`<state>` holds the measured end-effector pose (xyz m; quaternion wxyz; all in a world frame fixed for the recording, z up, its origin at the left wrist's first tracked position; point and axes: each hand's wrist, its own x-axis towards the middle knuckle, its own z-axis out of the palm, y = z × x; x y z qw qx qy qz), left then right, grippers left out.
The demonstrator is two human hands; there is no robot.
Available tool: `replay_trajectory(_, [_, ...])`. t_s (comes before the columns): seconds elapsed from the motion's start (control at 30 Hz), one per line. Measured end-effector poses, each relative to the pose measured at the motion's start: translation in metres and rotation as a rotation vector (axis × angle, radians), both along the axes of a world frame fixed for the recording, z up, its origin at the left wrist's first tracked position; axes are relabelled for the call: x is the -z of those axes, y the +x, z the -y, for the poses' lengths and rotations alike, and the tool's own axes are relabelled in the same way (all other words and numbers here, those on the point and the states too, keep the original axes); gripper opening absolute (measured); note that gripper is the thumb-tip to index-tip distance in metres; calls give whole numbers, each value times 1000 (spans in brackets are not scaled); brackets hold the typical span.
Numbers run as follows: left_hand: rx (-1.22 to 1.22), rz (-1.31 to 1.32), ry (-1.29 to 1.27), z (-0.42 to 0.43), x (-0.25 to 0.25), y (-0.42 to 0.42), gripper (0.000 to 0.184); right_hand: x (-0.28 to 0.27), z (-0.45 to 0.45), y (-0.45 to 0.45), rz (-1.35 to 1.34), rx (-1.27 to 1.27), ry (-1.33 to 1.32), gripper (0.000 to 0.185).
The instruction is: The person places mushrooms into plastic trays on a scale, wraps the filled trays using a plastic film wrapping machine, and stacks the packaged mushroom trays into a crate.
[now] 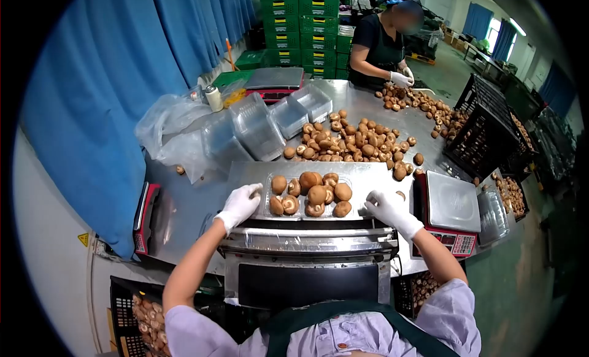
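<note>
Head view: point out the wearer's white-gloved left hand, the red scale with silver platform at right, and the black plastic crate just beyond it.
Left hand (pixel 242 205): head view, back of the hand.
Red scale (pixel 453 201): head view, silver platform.
Black crate (pixel 481 133): head view, side wall.

Even indoor light, fisheye-bent, blackened edges.

A blue curtain (pixel 101 87) hangs on the left, green crates (pixel 283 33) stacked near its far end.
</note>
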<state>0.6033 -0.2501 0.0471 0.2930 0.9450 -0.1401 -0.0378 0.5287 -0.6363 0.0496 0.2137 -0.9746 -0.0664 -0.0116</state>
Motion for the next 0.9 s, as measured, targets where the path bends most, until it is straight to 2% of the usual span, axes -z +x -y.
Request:
replay_trajectory(0.07, [154, 70, 31, -15, -12, -13, 32, -21, 3, -13, 11, -137, -132, 29])
replay_trajectory(0.1, [254, 90, 50, -22, -17, -19, 29, -12, 13, -18, 113, -297, -254, 24])
replay_trajectory(0.13, [363, 21, 195, -23, -33, -26, 26, -12, 13, -22, 183, -456, -315, 26])
replay_trajectory(0.17, [561, 177, 256, -31, -26, -29, 24, -17, 13, -28, 249, -614, -373, 29])
replay_trajectory(0.23, [918, 323, 495, -36, -36, -35, 25, -26, 5, -40, 153, -745, -462, 35])
replay_trajectory(0.27, [998, 421, 559, -41, -20, -37, 26, -23, 2, -43, 223, -815, -516, 34])
replay_trajectory(0.3, [1063, 442, 575, -37, -24, -41, 25, -12, 3, -41, 283, -885, -487, 34])
replay_trajectory(0.37, [986, 366, 604, -39, -7, -41, 20, -2, 5, -43, 224, -879, -512, 33])
replay_trajectory(0.4, [942, 398, 497, -39, -6, -43, 18, 6, 7, -46, 225, -883, -509, 33])
replay_trajectory(0.47, [817, 363, 242, -37, -2, -48, 18, 22, 14, -54, 69, -546, -146, 29])
replay_trajectory(0.5, [604, 121, 53, -39, -2, -58, 21, 13, 14, -61, 103, -574, -135, 26])
replay_trajectory(0.57, [367, -376, -147, -47, -25, -71, 22, 5, 21, -94, 26, -440, 6, 18])
replay_trajectory(0.6, [606, -153, -162, -64, -16, -70, 26, -12, 21, -104, 52, -406, 145, 12])
replay_trajectory(0.63, [411, -466, -289, -67, -40, -77, 28, -34, 20, -115, 77, -369, 287, 7])
replay_trajectory(0.67, [203, -768, -415, -70, -75, -87, 29, -67, 21, -121, -41, -352, 344, 5])
replay_trajectory(0.7, [156, -722, -563, -72, -96, -88, 29, -100, 22, -125, -162, -331, 400, 4])
replay_trajectory(0.73, [199, -620, -697, -77, -117, -83, 32, -125, 22, -129, -159, -248, 547, 5])
replay_trajectory(0.77, [193, -414, -751, -77, -135, -75, 35, -140, 23, -128, -155, -160, 695, 9])
replay_trajectory(0.8, [298, -274, -1024, -72, -148, -66, 40, -142, 24, -119, -22, -167, 824, 8])
replay_trajectory(0.83, [288, -142, -1157, -62, -160, -56, 40, -143, 25, -107, 115, -174, 949, 8])
replay_trajectory(0.87, [371, -116, -1158, -62, -163, -35, 39, -141, 19, -82, 265, -77, 1001, 7])
replay_trajectory(0.9, [143, 23, -949, -45, -167, -24, 33, -137, 7, -48, 419, 19, 1048, 6])
